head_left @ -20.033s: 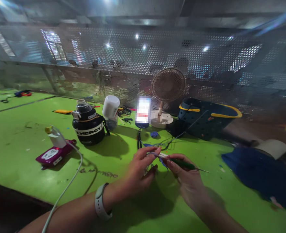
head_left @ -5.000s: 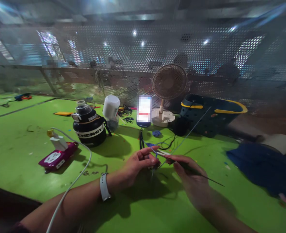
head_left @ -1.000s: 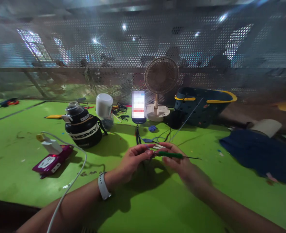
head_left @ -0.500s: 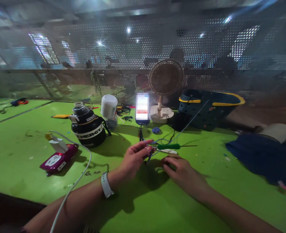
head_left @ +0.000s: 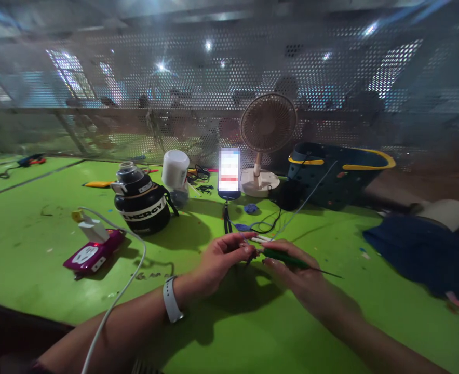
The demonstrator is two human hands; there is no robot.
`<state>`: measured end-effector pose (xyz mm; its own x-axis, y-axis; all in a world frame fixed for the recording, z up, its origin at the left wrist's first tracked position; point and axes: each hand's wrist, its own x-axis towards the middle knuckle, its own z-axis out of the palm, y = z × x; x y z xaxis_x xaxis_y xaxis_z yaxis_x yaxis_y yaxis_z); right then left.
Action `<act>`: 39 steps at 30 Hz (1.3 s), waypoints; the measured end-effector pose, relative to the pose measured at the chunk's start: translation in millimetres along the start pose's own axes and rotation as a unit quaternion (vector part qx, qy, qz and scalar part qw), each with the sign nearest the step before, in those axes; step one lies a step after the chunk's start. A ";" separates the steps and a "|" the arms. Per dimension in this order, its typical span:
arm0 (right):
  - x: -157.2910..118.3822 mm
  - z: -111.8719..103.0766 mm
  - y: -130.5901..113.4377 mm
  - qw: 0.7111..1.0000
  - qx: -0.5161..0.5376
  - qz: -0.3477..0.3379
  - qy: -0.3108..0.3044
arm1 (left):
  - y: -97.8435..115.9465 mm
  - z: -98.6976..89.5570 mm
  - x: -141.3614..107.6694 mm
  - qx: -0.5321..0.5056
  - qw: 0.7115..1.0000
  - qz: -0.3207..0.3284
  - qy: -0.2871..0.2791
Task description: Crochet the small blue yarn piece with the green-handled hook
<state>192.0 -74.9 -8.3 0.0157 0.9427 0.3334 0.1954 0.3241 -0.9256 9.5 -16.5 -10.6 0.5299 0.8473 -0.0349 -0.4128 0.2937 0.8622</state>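
Note:
My left hand (head_left: 224, 262), with a white watch band at the wrist, pinches a small dark piece of yarn work near the middle of the table. My right hand (head_left: 301, 272) is closed around a green-handled tool (head_left: 286, 257), whose thin metal shaft points right. A white stick (head_left: 261, 239) lies between the fingertips of both hands. Thin blue yarn (head_left: 287, 221) runs from the hands up to the right. The small work between the fingertips is mostly hidden.
Behind the hands stand a lit phone (head_left: 229, 171), a fan (head_left: 268, 124) and a dark basket (head_left: 331, 179). On the left are a black jug (head_left: 144, 208), a white bottle (head_left: 175, 169) and a purple power strip (head_left: 93, 254) with a white cable. Dark blue cloth (head_left: 416, 249) lies right.
My right hand has closed on the green-handled tool, which has dropped lower and tilted down to the right. My left hand has moved slightly right and down, nearer the right hand.

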 end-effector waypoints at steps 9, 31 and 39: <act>0.5 3.5 -12.6 0.994 -0.057 -0.093 0.004 | -4.1 2.9 -0.3 -0.016 1.000 -0.004 -0.024; -6.7 11.1 -12.9 0.967 -0.232 -0.096 0.040 | -15.0 4.9 -1.2 0.047 0.998 0.031 0.017; -0.5 7.2 0.4 0.956 -0.186 -0.222 0.051 | -5.2 6.0 -5.7 -0.095 0.990 -0.094 -0.045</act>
<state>185.0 -74.7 -10.1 -0.0576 0.6993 0.7125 0.5406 0.6218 -0.5667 13.1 -25.5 -11.8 0.6707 0.7295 -0.1344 -0.4271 0.5279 0.7341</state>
